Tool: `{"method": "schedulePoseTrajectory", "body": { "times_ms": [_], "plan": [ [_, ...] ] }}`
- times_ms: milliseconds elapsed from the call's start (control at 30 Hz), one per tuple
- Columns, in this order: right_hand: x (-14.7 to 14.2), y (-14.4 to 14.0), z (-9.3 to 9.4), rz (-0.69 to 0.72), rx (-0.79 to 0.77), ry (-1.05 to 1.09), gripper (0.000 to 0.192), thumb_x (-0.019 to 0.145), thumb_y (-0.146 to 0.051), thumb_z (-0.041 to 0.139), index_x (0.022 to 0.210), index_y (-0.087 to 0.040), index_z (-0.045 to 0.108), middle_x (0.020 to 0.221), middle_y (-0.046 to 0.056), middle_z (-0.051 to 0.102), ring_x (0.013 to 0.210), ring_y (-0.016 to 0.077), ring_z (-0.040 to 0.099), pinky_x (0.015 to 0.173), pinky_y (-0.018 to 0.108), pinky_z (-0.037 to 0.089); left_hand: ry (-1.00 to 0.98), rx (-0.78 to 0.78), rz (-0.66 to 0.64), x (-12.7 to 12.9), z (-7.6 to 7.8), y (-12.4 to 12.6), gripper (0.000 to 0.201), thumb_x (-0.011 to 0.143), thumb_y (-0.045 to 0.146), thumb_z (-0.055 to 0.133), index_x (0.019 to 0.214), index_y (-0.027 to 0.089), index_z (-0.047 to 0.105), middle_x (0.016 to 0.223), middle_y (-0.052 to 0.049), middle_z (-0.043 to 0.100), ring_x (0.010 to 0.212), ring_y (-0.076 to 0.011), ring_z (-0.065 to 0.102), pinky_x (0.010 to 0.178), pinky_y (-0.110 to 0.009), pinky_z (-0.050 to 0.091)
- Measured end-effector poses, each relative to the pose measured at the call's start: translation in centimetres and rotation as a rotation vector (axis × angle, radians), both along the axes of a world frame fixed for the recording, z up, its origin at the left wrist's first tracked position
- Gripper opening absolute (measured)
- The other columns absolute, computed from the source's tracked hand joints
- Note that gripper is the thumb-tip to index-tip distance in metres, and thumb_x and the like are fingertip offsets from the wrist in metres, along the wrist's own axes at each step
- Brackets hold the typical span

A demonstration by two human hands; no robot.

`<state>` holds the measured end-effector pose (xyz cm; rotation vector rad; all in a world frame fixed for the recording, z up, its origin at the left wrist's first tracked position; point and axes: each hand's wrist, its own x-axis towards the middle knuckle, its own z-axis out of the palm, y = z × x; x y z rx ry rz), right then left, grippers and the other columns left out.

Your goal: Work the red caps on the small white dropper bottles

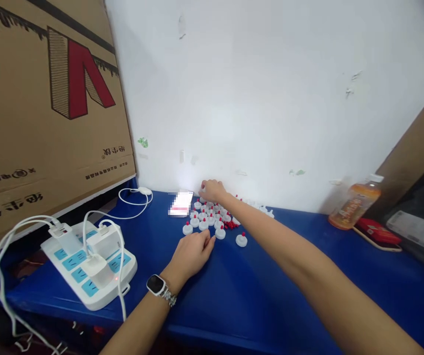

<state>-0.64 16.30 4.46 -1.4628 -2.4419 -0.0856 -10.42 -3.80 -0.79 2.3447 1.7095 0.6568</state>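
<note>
On the blue table stands a cluster of white nozzle caps (203,225) with small red tips. A loose heap of red tips (231,225) lies at its right side. My right hand (213,191) reaches across to the back of the cluster, fingers bent together; a red spot shows at its fingertips, but what they hold is unclear. My left hand (194,252) rests curled on the table just in front of the caps, its grip hidden from above. One capped nozzle (241,240) stands apart to the right. White caps without red tips (265,210) lie behind my right forearm.
A lit phone (181,203) lies left of the caps. A white power strip (96,296) with chargers and cables occupies the left side. At right are an orange drink bottle (358,202) and a red item (380,231). A large cardboard box (49,138) and the wall (252,98) border the table.
</note>
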Motion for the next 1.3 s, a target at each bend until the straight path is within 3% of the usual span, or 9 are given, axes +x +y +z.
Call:
{"method": "schedulePoseTrajectory", "body": {
  "times_ms": [233, 367, 467, 567, 667, 833, 967, 1133, 1300],
  "plan": [
    [0.1, -0.6, 0.5, -0.014, -0.045, 0.028, 0.014, 0.085, -0.017, 0.056, 0.09, -0.016, 0.069, 0.096, 0.011, 0.072, 0.097, 0.0245, 0.062, 0.092, 0.039, 0.036, -0.046, -0.019, -0.003, 0.1, 0.2, 0.2, 0.035, 0.099, 0.042, 0.035, 0.072, 0.021, 0.039, 0.061, 0.003, 0.05, 0.056, -0.0145, 0.048, 0.054, -0.027, 0.023],
    [3.7, -5.3, 1.6, 0.014, 0.056, 0.198, 0.02, 0.093, -0.026, 0.048, 0.097, -0.02, 0.066, 0.097, 0.004, 0.072, 0.094, 0.0185, 0.062, 0.087, 0.032, 0.039, -0.245, 0.142, 0.065, 0.1, 0.4, -0.1, 0.028, 0.099, 0.042, 0.038, 0.081, 0.022, 0.045, 0.075, 0.0, 0.055, 0.07, -0.0161, 0.054, 0.063, -0.027, 0.039],
    [7.3, -10.5, 0.6, 0.173, 0.012, 0.559, 0.018, 0.09, -0.03, 0.056, 0.08, -0.019, 0.066, 0.078, 0.002, 0.07, 0.075, 0.0158, 0.06, 0.072, 0.028, 0.042, -0.366, 0.358, 0.112, 0.3, 0.6, -0.3, 0.023, 0.097, 0.04, 0.045, 0.108, 0.02, 0.048, 0.102, -0.007, 0.056, 0.095, -0.0211, 0.058, 0.077, -0.032, 0.047],
    [9.7, -14.8, -1.3, 0.252, -0.117, 0.79, 0.018, 0.089, -0.032, 0.059, 0.079, -0.019, 0.066, 0.073, 0.0, 0.067, 0.069, 0.0144, 0.059, 0.066, 0.026, 0.042, -0.315, 0.428, -0.008, 1.2, 0.9, 0.0, 0.043, 0.095, 0.038, 0.049, 0.132, 0.02, 0.037, 0.125, -0.013, 0.05, 0.115, -0.0253, 0.053, 0.089, -0.038, 0.049],
    [10.7, -16.8, -2.4, 0.273, -0.127, 0.869, 0.017, 0.091, -0.033, 0.058, 0.083, -0.02, 0.067, 0.076, 0.0, 0.066, 0.072, 0.0148, 0.058, 0.069, 0.027, 0.043, -0.158, 0.335, -0.221, 2.6, 1.4, 0.8, 0.031, 0.098, 0.035, 0.044, 0.125, 0.021, 0.044, 0.12, -0.012, 0.055, 0.113, -0.0256, 0.056, 0.091, -0.04, 0.049],
    [12.7, -17.0, -2.8, 0.137, 0.077, 0.673, 0.011, 0.09, -0.029, 0.059, 0.093, -0.022, 0.068, 0.087, 0.003, 0.065, 0.092, 0.02, 0.053, 0.086, 0.034, 0.039, -0.157, 0.138, -0.234, 3.8, 1.8, 1.8, 0.025, 0.101, 0.041, 0.035, 0.105, 0.021, 0.049, 0.096, -0.006, 0.061, 0.087, -0.022, 0.062, 0.075, -0.035, 0.048],
    [15.0, -16.6, -3.5, 0.056, 0.089, 0.347, 0.01, 0.085, -0.019, 0.06, 0.089, -0.023, 0.068, 0.09, 0.004, 0.063, 0.094, 0.0224, 0.048, 0.085, 0.037, 0.035, -0.218, 0.027, -0.251, 3.8, 1.3, 1.4, 0.027, 0.1, 0.045, 0.035, 0.1, 0.022, 0.049, 0.092, -0.003, 0.061, 0.08, -0.0189, 0.06, 0.072, -0.031, 0.044],
    [15.5, -15.5, -3.9, -0.16, 0.17, 0.214, 0.017, 0.085, -0.018, 0.059, 0.096, -0.024, 0.07, 0.1, 0.008, 0.061, 0.101, 0.0261, 0.045, 0.087, 0.042, 0.029, -0.187, -0.029, -0.272, 3.9, 0.8, 0.9, 0.028, 0.099, 0.046, 0.037, 0.096, 0.022, 0.05, 0.089, -0.001, 0.06, 0.075, -0.0177, 0.058, 0.069, -0.03, 0.042],
    [14.0, -14.7, -3.8, -0.103, 0.186, 0.105, 0.018, 0.087, -0.03, 0.06, 0.099, -0.024, 0.073, 0.105, 0.011, 0.059, 0.105, 0.029, 0.044, 0.089, 0.044, 0.029, -0.196, -0.021, -0.258, 4.0, 0.6, 1.0, 0.026, 0.098, 0.043, 0.037, 0.093, 0.022, 0.051, 0.087, -0.002, 0.06, 0.075, -0.018, 0.058, 0.069, -0.03, 0.042]
  ]
}}
